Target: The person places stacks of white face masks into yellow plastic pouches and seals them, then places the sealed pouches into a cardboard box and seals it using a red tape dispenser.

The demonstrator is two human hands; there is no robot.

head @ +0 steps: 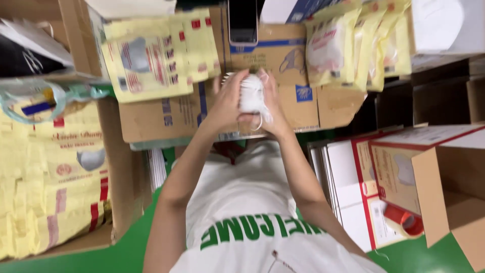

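Both of my hands are raised in front of me and closed around a small stack of white face masks; a thin white ear loop hangs below it. My left hand grips the stack's left side with fingers pointing up. My right hand wraps the right side and the bottom. The stack is held over a brown cardboard box that lies ahead of me. My white shirt with green letters fills the bottom middle.
Yellow printed packets lie on the boxes at upper left; more stand at upper right, and a large pile fills a carton on the left. A dark phone stands ahead. An open box and a red tape roll sit on the right, on a green floor.
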